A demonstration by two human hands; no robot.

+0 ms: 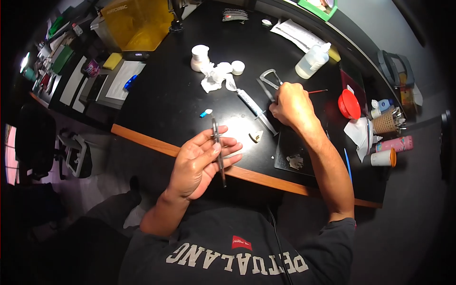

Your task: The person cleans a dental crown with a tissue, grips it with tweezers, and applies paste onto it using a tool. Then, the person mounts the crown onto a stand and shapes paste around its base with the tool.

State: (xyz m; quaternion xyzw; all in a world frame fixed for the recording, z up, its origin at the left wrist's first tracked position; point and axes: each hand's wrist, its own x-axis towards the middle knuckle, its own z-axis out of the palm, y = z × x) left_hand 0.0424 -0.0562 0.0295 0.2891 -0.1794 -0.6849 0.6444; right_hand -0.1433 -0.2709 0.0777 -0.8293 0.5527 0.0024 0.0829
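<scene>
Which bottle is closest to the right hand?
The clear bottle, just beyond the right hand. The white bottle is farther off leftward, the pink bottle farther off rightward.

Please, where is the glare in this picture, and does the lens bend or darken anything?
In the head view, glare whitens the table between the left hand and the syringe; in the same view, the corners go black, the outer surroundings look bent, and the chair is in shadow.

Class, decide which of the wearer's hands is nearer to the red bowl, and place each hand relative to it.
Right. The right hand is left of the red bowl in the picture, apart from it; the left hand is much farther left and lower.
</scene>
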